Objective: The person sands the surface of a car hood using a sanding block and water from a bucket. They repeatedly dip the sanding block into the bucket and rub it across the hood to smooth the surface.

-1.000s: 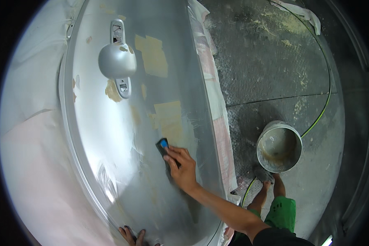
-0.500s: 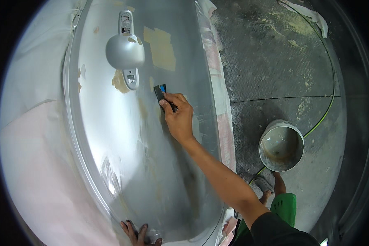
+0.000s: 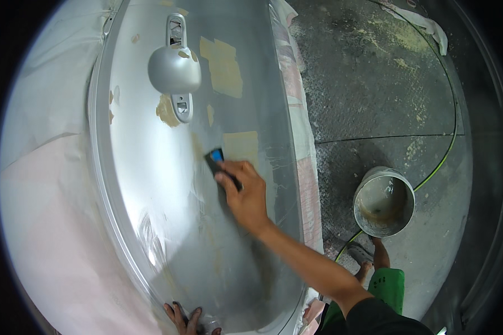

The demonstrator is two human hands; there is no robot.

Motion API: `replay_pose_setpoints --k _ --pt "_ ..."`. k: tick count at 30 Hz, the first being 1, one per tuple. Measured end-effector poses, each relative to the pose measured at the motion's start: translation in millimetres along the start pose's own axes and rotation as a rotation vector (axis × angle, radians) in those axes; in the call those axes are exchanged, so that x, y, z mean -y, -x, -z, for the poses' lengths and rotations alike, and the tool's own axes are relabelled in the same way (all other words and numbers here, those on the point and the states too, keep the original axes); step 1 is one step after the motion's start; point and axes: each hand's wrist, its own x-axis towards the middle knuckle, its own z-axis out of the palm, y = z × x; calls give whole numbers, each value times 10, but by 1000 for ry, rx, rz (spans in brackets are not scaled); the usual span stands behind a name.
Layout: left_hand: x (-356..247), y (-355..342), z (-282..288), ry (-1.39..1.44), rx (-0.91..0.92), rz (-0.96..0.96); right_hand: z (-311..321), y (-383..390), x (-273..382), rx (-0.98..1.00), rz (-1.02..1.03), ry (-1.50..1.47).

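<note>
My right hand (image 3: 246,195) grips a dark sanding block (image 3: 212,162) with a blue patch, on the silver car panel (image 3: 195,262), just left of a beige filler patch (image 3: 241,145). My left hand (image 3: 187,318) rests with spread fingers on the panel's lower edge, partly out of view. Above the block is the silver door handle (image 3: 173,70), with more beige patches (image 3: 221,67) beside it and some chipped spots on it.
Pale masking sheeting (image 3: 44,212) borders the panel on both sides. At right, a bucket (image 3: 383,204) of murky liquid stands on the stained concrete floor (image 3: 363,89), near a green hose (image 3: 442,156), my feet and a crumpled white cloth (image 3: 430,30) farther up.
My right hand went up toward the handle with the block, then came partway back down. My left hand stays at the lower edge; the whole view has shifted slightly.
</note>
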Motion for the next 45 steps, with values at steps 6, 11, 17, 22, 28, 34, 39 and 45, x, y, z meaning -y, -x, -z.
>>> replay_pose_setpoints --k 6,11,17,22,28,34,39,45 --pt "-38 -27 -33 24 -13 -17 73 -250 -57 -2 -13 70" --pt "-36 -17 -12 22 -26 -34 109 -260 -65 11 64 131" --pt "-58 -69 -33 8 -35 -41 102 -90 -23 24 29 70" --pt "-38 -73 -49 7 -48 -93 150 -471 -134 -32 -30 47" --pt "-46 -30 -11 2 -42 -56 162 102 -91 29 108 111" --pt "-57 -95 -34 -2 -15 -74 169 -665 -302 -68 -142 72" --pt "-45 -29 -20 6 -45 -59 22 -191 -83 -15 183 71" --pt "-47 -76 -52 -20 -43 -74 104 -442 -254 -69 78 148"
